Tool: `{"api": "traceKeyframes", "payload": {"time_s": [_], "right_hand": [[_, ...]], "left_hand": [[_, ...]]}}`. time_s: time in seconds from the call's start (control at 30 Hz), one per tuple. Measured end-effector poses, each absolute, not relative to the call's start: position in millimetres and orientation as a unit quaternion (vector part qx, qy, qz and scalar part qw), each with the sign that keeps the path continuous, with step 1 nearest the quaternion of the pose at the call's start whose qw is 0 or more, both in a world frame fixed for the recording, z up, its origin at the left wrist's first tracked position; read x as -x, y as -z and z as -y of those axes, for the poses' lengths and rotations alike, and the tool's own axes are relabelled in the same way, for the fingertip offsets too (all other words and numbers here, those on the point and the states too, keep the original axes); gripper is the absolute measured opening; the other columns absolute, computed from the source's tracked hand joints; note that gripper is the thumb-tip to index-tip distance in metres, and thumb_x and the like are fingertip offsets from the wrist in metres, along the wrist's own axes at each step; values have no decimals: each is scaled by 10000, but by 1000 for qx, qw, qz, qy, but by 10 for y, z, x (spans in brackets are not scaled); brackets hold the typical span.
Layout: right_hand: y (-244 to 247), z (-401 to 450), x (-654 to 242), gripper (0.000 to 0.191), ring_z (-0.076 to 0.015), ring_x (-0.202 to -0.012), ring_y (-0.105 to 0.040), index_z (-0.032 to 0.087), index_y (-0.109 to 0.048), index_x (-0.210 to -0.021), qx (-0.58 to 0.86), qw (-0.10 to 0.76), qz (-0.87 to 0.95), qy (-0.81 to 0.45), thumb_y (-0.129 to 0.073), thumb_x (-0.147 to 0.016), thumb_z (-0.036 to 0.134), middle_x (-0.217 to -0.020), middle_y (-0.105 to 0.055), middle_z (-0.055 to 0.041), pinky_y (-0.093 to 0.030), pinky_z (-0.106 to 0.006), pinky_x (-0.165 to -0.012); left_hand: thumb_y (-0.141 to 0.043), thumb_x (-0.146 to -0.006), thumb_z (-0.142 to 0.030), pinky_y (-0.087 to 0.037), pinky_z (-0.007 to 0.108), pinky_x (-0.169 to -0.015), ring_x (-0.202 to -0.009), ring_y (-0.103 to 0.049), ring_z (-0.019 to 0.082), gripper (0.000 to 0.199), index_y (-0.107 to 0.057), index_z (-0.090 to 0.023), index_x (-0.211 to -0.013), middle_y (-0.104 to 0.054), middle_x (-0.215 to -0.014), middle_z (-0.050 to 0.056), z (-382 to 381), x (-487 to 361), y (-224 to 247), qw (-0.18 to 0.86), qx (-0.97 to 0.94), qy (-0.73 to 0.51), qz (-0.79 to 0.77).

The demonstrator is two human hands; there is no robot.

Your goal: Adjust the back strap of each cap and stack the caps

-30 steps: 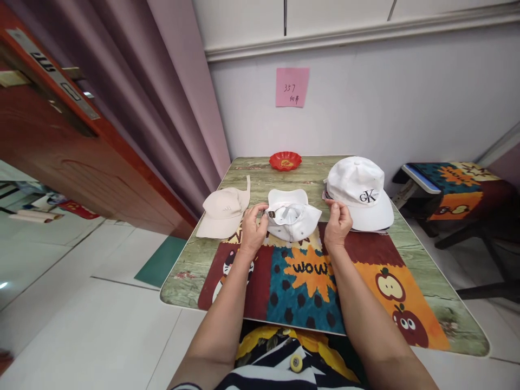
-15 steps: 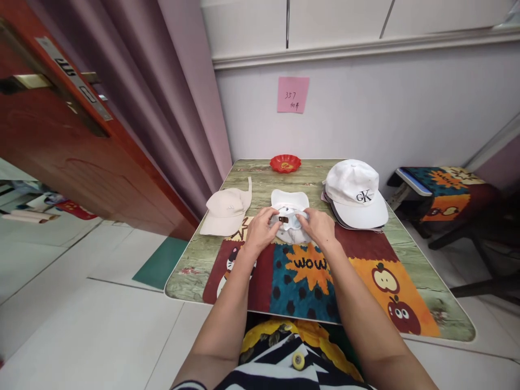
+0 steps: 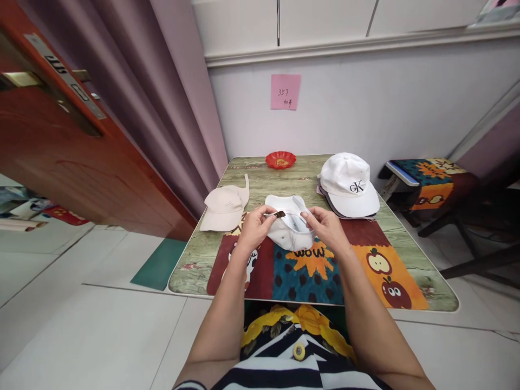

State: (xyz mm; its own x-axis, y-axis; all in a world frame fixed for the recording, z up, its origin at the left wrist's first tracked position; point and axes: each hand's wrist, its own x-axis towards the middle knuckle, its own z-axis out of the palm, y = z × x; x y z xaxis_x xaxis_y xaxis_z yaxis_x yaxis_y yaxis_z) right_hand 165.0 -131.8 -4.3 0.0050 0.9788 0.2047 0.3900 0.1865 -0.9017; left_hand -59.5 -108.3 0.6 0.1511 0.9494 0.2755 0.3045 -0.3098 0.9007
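Observation:
A white baseball cap (image 3: 289, 236) lies in front of me at the middle of the table, its brim pointing away and its back opening towards me. My left hand (image 3: 257, 227) is closed in a pinch on the strap end with the dark metal buckle (image 3: 280, 214). On the other side my right hand (image 3: 324, 223) pinches the cap's loose strap end (image 3: 299, 204), which sticks up from its fingers. Strap and buckle are apart. To the left rests a cream cap (image 3: 225, 206) with its strap sticking out; to the right, a white cap with black letters (image 3: 347, 181) tops a stack of caps.
A red scalloped dish (image 3: 280, 160) stands at the table's far edge against the wall. A printed cloth (image 3: 284, 279) covers the near part of the wooden-patterned table (image 3: 190, 271). A small cloth-covered stool (image 3: 433, 181) is beyond the right side, a door (image 3: 101, 179) at the left.
The strap has come out of the buckle and my hands have drawn apart. The cap's crown has tipped and shows more of its outside.

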Motion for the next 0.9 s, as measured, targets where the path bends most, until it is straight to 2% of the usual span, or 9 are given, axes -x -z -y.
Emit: {"api": "traceKeyframes", "payload": {"time_s": [0.07, 0.17, 0.27, 0.37, 0.5, 0.63, 0.77, 0.9], "right_hand": [[112, 1347, -1629, 298, -154, -575, -551, 216, -658, -801, 572, 429, 628, -307, -552, -899, 476, -633, -657, 7, -377, -261, -573], [160, 1373, -1592, 197, -172, -640, -628, 234, -668, -923, 595, 432, 614, -287, -528, -890, 369, -731, -724, -2, -410, -267, -624], [126, 1385, -1528, 160, -178, -691, -660, 237, -644, -902, 590, 461, 587, -307, -514, -851, 314, -783, -736, -14, -435, -266, -655], [86, 1386, -1408, 140, -151, -598, -577, 226, -604, -848, 542, 504, 542, -399, -567, -785, 346, -727, -679, 0, -413, -253, -587], [123, 1377, -1246, 278, -105, -512, -412, 221, -542, -714, 497, 529, 454, -517, -666, -709, 471, -586, -490, 51, -342, -232, -498], [231, 1372, -1206, 378, -94, -508, -370, 194, -661, -804, 503, 526, 416, -545, -693, -705, 557, -547, -408, 75, -331, -224, -499], [301, 1374, -1214, 434, -110, -565, -476, 181, -737, -882, 481, 511, 443, -558, -732, -702, 576, -632, -561, 35, -380, -238, -542], [323, 1354, -1192, 437, -158, -671, -580, 173, -765, -898, 510, 539, 444, -502, -768, -670, 546, -775, -706, -29, -438, -268, -603]], "left_hand": [[-643, -818, -278, -313, 219, -471, -494, -426, 95, 133, -702, -192, -902, -549, -620, -34, 1111, 572, 37, 378, -654, -446, -481], [-614, -811, -238, -335, 222, -468, -470, -441, 104, 164, -712, -199, -936, -513, -554, -45, 1134, 522, 89, 400, -617, -461, -496], [-611, -810, -240, -331, 219, -444, -430, -439, 100, 158, -691, -204, -941, -495, -528, -56, 1152, 460, 101, 435, -579, -477, -498], [-614, -824, -275, -315, 207, -410, -394, -421, 90, 145, -648, -199, -942, -499, -517, -62, 1184, 391, 98, 478, -559, -475, -482], [-610, -837, -285, -322, 198, -394, -387, -415, 83, 166, -647, -196, -972, -503, -512, -60, 1239, 329, 106, 499, -573, -462, -458], [-626, -837, -268, -350, 200, -414, -408, -443, 78, 183, -639, -200, -1006, -539, -577, -52, 1258, 310, 153, 498, -598, -455, -433], [-624, -829, -234, -371, 202, -435, -440, -497, 69, 155, -568, -213, -972, -609, -733, -34, 1221, 278, 238, 456, -593, -490, -447], [-606, -847, -241, -343, 214, -446, -444, -490, 83, 109, -514, -229, -906, -564, -663, -59, 1200, 261, 273, 388, -628, -481, -473]]}}
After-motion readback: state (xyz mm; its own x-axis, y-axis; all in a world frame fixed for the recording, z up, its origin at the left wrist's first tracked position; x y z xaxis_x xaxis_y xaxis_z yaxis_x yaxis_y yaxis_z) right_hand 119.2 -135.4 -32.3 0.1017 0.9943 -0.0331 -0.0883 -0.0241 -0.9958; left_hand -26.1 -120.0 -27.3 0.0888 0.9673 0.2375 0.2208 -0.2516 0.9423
